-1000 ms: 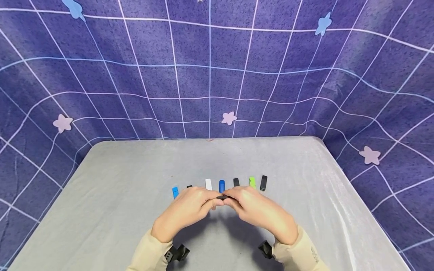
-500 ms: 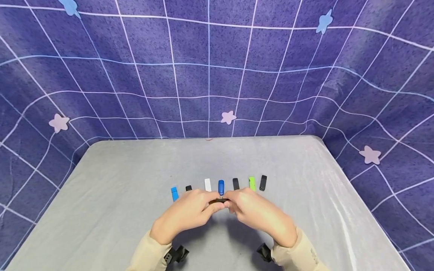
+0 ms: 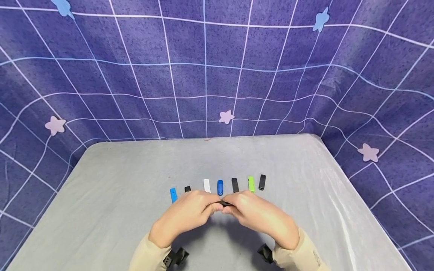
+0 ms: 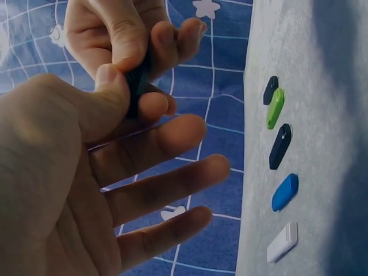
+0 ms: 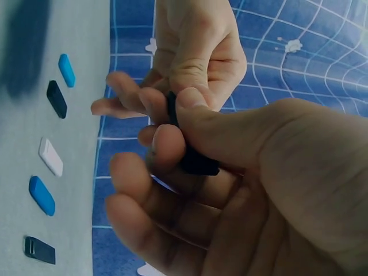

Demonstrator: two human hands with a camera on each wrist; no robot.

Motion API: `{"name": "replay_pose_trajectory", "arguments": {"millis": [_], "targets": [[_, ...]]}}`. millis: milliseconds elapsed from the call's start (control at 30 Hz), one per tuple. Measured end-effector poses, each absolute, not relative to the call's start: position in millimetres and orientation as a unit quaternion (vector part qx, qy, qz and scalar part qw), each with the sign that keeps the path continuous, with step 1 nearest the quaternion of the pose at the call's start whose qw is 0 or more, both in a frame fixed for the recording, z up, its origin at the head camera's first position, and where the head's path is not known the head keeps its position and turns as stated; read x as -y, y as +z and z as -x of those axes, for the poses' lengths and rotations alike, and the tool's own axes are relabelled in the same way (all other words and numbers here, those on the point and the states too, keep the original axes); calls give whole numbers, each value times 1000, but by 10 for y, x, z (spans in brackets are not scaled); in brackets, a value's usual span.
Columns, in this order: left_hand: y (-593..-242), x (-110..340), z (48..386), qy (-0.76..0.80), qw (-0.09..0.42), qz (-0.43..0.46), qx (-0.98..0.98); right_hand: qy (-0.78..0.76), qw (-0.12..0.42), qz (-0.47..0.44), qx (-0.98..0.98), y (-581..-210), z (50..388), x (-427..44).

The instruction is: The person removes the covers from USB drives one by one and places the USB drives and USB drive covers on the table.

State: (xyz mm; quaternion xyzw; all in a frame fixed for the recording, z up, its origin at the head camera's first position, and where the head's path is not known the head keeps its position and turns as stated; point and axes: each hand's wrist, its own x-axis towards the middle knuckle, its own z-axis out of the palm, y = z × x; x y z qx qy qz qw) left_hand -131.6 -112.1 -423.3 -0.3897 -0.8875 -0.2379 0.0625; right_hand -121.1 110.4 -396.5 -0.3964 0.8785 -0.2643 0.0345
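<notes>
My left hand [image 3: 190,211] and right hand [image 3: 259,216] meet over the near middle of the table, both holding one small black USB flash drive [image 3: 225,203]. In the left wrist view, the left thumb and index finger pinch one end of the flash drive [image 4: 137,86], and the other three fingers are spread out. The right wrist view shows the right thumb and index finger pinching it, its dark end [image 5: 199,163] sticking out below the thumb. Fingers cover most of the drive, so I cannot tell whether it has a cap.
Beyond the hands lies a row of several flash drives: light blue [image 3: 173,195], black [image 3: 187,189] partly hidden, white [image 3: 207,185], dark blue [image 3: 220,187], black [image 3: 235,184], green [image 3: 251,184] and black [image 3: 262,182]. A grey cloth covers the table [image 3: 135,162]; a purple curtain [image 3: 190,82] hangs behind.
The held flash drive showed more toward the left half a second ago; now its visible part slants toward the right hand. Both hands stay together, and the view has shifted slightly.
</notes>
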Motion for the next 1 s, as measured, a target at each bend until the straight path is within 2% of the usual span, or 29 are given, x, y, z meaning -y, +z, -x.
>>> {"name": "replay_pose_trajectory", "arguments": {"millis": [300,567,833,1000], "targets": [[-4226,1122,1297,-213,74,393,891,-276,57,391,-876,-3943,1208,-1121],[-4159,1088,1313,-242,45,394,886,-276,52,391,-876,-3880,1265,-1159],[-4126,1104,1298,-235,51,402,883,-297,28,420,-857,-3873,1242,-1190],[-4151,1107,1257,-239,46,392,887,-306,34,420,-854,-3866,1231,-1207]]}}
